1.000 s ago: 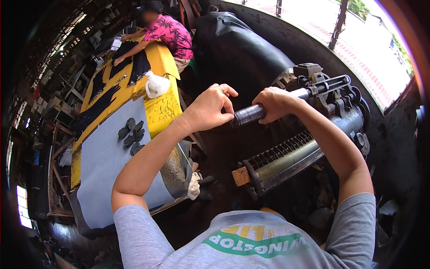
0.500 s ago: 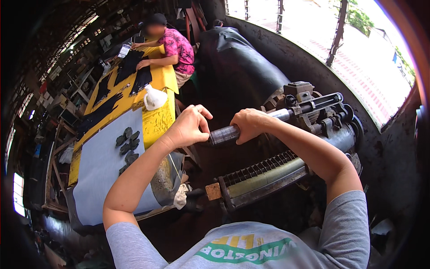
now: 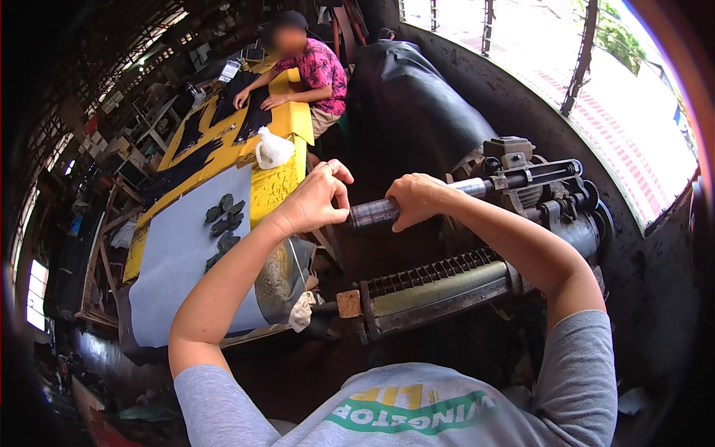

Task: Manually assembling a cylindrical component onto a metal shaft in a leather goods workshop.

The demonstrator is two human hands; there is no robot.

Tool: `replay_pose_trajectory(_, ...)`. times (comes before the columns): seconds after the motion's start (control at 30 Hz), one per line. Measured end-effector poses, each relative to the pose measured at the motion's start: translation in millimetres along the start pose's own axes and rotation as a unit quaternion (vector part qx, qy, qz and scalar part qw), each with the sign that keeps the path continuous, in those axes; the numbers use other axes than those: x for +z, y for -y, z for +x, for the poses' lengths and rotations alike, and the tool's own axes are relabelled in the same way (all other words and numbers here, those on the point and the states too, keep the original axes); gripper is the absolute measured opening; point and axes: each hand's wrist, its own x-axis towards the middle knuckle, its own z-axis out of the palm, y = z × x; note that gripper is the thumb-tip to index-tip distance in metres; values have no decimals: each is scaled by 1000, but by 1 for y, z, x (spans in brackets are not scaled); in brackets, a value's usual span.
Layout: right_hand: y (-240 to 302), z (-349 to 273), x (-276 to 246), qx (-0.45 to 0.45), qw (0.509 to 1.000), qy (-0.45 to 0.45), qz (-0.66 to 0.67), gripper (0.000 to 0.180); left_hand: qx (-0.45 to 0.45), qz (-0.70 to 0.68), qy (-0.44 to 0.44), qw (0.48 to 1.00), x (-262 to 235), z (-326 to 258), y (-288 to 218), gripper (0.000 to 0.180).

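A dark metal shaft (image 3: 370,214) juts to the left from a machine (image 3: 521,175). My right hand (image 3: 418,200) is closed around it, a little in from its free end. At that end is my left hand (image 3: 316,197), thumb and index finger pinched together beside the shaft's tip. Whatever the pinch holds is too small or hidden to make out. On the right hand's other side the shaft runs on as a bright steel section (image 3: 471,186). Below the hands lies the machine's lower bed (image 3: 439,290), with a row of dark ribs and a dull yellow-green strip.
A wooden block (image 3: 348,304) sits at the bed's left end. On the left, a table (image 3: 272,190) bears a grey sheet (image 3: 167,290), dark lumps (image 3: 225,223) and a white bag (image 3: 273,149). A person (image 3: 324,71) works over black gloves there. A black-covered bulk (image 3: 417,104) stands behind.
The whole view has shifted slightly, with the table and machine now a little further right. Both hands keep their places on and beside the shaft. The other person's hands have moved over the table.
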Motion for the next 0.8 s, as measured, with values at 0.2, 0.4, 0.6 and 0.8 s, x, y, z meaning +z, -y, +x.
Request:
replay_pose_trajectory(0.2, -2, -2, 0, -16, 1000, -19, -1, 43, 6, -9, 0, 1000, -1, 2, 1, 8)
replay_pose_trajectory(0.4, -1, -2, -2, -15, 1000, -17, -1, 45, 41, 33, -56, 997, 9, 0, 2, 10)
replay_pose_trajectory(0.6, -1, -4, -2, -16, 1000, -14, 1, 46, 25, 29, -57, 998, 10, -2, -3, 9)
replay_pose_trajectory(0.8, 1, -5, 0, -18, 999, -25, -9, 46, 34, 33, -98, 994, 16, -9, -7, 14)
